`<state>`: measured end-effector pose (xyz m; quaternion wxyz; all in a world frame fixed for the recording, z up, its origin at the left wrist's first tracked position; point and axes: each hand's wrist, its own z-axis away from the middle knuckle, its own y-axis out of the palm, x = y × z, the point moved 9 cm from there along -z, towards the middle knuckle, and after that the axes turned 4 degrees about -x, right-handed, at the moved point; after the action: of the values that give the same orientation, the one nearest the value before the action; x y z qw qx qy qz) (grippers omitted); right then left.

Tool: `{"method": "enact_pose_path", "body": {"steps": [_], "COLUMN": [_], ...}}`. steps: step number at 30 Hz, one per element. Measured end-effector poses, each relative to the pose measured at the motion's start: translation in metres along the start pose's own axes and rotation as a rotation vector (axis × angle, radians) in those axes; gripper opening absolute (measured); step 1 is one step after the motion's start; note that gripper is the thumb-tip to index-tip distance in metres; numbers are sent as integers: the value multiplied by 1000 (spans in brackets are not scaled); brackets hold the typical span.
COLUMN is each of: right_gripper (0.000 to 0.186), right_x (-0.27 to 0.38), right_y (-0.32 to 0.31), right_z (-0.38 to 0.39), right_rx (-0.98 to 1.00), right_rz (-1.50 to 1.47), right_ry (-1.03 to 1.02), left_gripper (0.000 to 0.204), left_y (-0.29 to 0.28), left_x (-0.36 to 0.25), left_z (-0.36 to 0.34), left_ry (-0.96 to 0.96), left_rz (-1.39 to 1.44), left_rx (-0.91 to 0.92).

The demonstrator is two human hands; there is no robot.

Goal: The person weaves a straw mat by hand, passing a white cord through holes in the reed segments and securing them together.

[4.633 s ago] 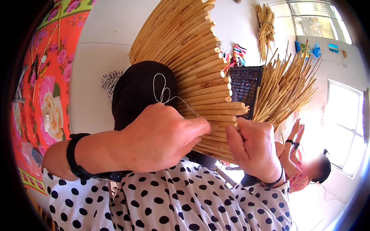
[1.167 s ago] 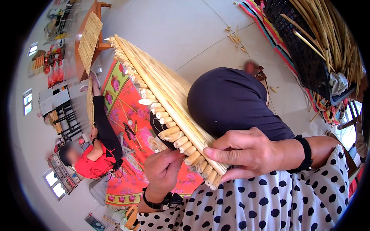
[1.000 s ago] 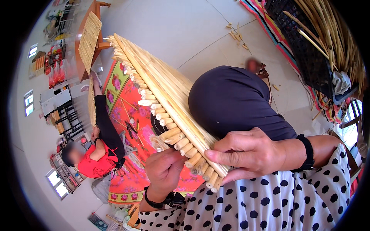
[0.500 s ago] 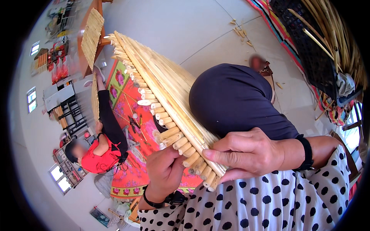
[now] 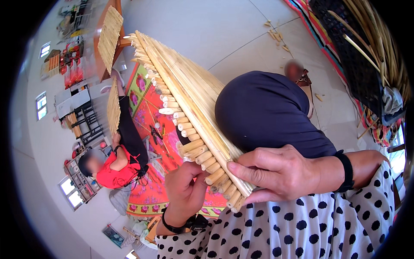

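Observation:
A panel of pale plant stalks [image 5: 189, 73] laid side by side leans across my lap against my dark-clothed knee. Its cut ends stick out in a row along the left edge, and two long stalks [image 5: 185, 108] run lengthwise over them. My right hand [image 5: 280, 172] is closed on the near corner, with its thumb pressed on the long stalks and its fingers partly hidden behind. Beside the protruding ends, my left hand [image 5: 186, 183] is closed with its thumb against bent fingers. Whatever it may pinch is hidden by the hand and stalk ends.
A red flowered mat [image 5: 146, 103] lies on the left with pliers [image 5: 156, 131] on it. Another person in red [image 5: 118, 170] sits there holding a similar panel [image 5: 113, 108]. At the right stands a black crate [image 5: 345, 56] of long stalks; stalk offcuts [image 5: 278, 36] litter the tiles.
My left hand has turned slightly by the stalk ends and its fingers are more bent. My right hand keeps its hold. The whole view has shifted a little, moving the background rightward.

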<state>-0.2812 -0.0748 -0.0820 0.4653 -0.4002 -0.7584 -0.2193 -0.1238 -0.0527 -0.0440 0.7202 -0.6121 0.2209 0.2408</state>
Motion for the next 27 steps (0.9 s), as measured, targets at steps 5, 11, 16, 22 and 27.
{"method": "enact_pose_path", "body": {"steps": [5,11,16,22,27], "right_gripper": [71,70,69,70,70], "right_x": [2,4,4,7,13], "right_y": [2,5,3,5,3], "right_z": [1,0,-1,0,0], "right_rx": [22,24,18,38,-26], "right_rz": [29,41,45,80,162], "right_ry": [-21,-40,-50,-40,-84], "left_gripper": [15,20,20,20,20], "left_y": [4,3,10,6,3], "left_x": [-8,1,-2,-21,-45], "left_z": [-6,1,2,0,-8], "left_ry": [-4,-335,-386,-153,125], "left_rz": [-43,267,440,259,-2], "left_rx": [21,-88,-50,-88,15]}}
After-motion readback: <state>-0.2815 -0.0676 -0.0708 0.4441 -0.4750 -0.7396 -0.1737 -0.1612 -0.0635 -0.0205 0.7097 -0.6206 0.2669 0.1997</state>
